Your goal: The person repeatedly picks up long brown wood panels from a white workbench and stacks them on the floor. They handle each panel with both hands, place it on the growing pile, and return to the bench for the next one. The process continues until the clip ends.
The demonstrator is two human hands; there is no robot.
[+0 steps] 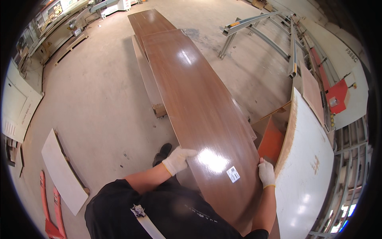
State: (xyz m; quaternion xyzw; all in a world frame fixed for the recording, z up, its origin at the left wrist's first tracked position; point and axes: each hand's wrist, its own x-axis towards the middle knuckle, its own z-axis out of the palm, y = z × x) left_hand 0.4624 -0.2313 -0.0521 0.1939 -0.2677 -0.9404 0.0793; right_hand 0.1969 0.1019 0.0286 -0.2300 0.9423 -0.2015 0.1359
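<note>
View: head camera, single view; brown board (203, 95) seen running from the person's front to far up the floor.
Board position: far part laid over a second brown board (147, 19); near end passed beside the torso, its support hidden (cannot be told whether anything bears it besides the hands).
Left hand: gloved (178, 160), closed on the left long edge, a digit laid on the top face; fingers beneath not seen.
Right hand: gloved (266, 174), curled on the right long edge, thumb side up; underside grip likewise hidden.
Slip risk: the glossy face is judged slick under fabric gloves; if either grip were loosened, the near end could be dropped or twisted.
Pinch risk: the right hand is placed just beside the rough edge of the white panel (306, 171); knuckles could be trapped or scraped by a rightward swing.
Surface risk: the lower board could be scratched if the upper one were dragged across it.
Foot risk: a black shoe (163, 154) is seen near the left edge; it could be struck if the board were let fall.
Sticker: white label (233, 174) on the top face, between the hands; could be rubbed by a shifted grip.
</note>
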